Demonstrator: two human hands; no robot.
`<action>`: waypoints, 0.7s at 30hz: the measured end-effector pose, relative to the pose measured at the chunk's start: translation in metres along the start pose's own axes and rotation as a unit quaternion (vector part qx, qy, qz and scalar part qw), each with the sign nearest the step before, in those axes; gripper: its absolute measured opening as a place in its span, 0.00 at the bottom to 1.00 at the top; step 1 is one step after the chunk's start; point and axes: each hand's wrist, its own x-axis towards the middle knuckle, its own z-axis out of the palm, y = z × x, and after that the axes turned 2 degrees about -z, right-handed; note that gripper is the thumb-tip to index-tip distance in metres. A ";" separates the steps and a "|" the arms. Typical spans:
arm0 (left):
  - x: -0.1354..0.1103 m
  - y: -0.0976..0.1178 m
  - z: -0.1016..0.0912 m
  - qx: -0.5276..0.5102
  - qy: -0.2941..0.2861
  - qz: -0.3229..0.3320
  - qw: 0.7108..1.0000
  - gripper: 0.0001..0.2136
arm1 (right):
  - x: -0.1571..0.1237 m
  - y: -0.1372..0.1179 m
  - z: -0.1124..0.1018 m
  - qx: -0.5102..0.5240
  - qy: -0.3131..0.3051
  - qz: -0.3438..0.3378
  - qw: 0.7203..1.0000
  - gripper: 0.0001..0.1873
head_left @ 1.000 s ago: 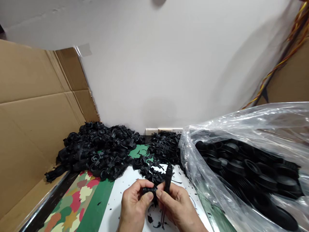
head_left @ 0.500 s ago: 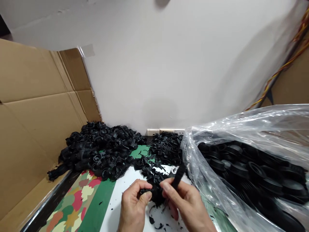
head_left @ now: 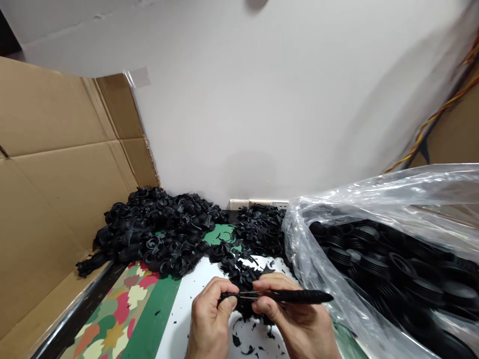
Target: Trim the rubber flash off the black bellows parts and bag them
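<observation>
My left hand (head_left: pixel 210 316) is closed, thumb and forefinger pinching a small black rubber part (head_left: pixel 225 296); most of it is hidden by the fingers. My right hand (head_left: pixel 301 321) is closed around a pair of tweezers (head_left: pixel 305 297) with a black-wrapped grip, lying almost level. Their two thin metal tips point left and reach the rubber part. Below the hands, black rubber scraps (head_left: pixel 236 341) lie on the white board (head_left: pixel 179 319). A heap of more scraps (head_left: pixel 260 227) is just beyond.
A large pile of black ribbed rubber parts (head_left: pixel 160 224) lies at the back left, beside a cardboard sheet (head_left: pixel 56 124). On the right, an open clear plastic bag (head_left: pixel 299 234) holds many black ribbed parts (head_left: pixel 374 264). Sockets (head_left: pixel 239 204) sit low on the wall.
The tweezers have swung from a steep tilt to nearly level, tips now at the part. My right hand has turned and shifted slightly right. The left hand keeps its pinch.
</observation>
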 end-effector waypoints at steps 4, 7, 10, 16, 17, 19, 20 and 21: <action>0.000 -0.001 0.001 0.007 -0.011 0.009 1.000 0.05 | 0.000 0.000 0.001 0.014 0.003 -0.011 1.000 0.05; -0.001 -0.003 0.002 0.004 -0.014 0.017 1.000 0.05 | -0.001 0.001 0.002 0.015 -0.003 -0.020 1.000 0.05; -0.001 -0.003 0.002 0.000 -0.011 0.025 1.000 0.05 | -0.002 0.004 0.002 0.008 -0.010 -0.028 1.000 0.05; 0.000 -0.002 0.002 0.019 -0.008 0.039 0.999 0.05 | 0.001 0.006 -0.002 -0.032 -0.033 -0.070 0.996 0.05; 0.000 -0.002 0.002 0.022 -0.008 0.041 0.999 0.06 | 0.001 0.006 -0.002 -0.039 -0.040 -0.089 0.994 0.05; -0.001 -0.002 0.002 0.029 -0.010 0.046 0.998 0.06 | 0.000 0.004 0.001 -0.056 -0.047 -0.122 0.990 0.04; -0.001 -0.003 0.002 0.032 -0.011 0.048 0.998 0.06 | -0.002 0.002 0.003 -0.069 -0.046 -0.134 0.988 0.03; -0.001 -0.003 0.002 0.034 -0.012 0.050 0.998 0.06 | -0.004 0.001 0.006 -0.085 -0.045 -0.143 0.985 0.03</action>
